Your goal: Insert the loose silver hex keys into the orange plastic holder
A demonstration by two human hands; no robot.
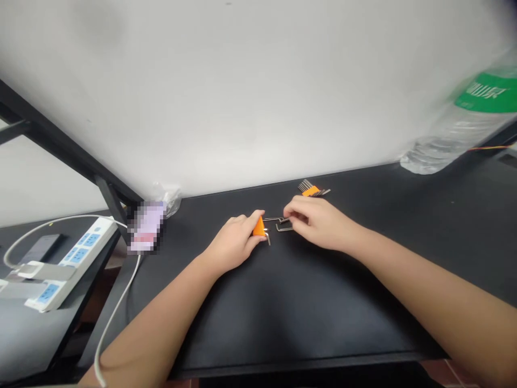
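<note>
My left hand (238, 240) is closed around an orange hex key holder (258, 227), with a few hex keys sticking out on its right side. My right hand (313, 221) is pinched on a hex key (285, 219), its fingertips a short way right of the holder. Below those fingertips another L-shaped hex key (283, 229) shows on the black table; its right end is hidden by the hand. Just behind my right hand lies a second orange holder (311, 191) filled with several hex keys.
A black table (283, 312) runs up to a white wall. On the left are a blurred-out phone-like object (147, 226), a white cable (121, 304), a power strip (75, 258) and a black metal frame (64, 145). A large plastic bottle (464, 118) stands back right.
</note>
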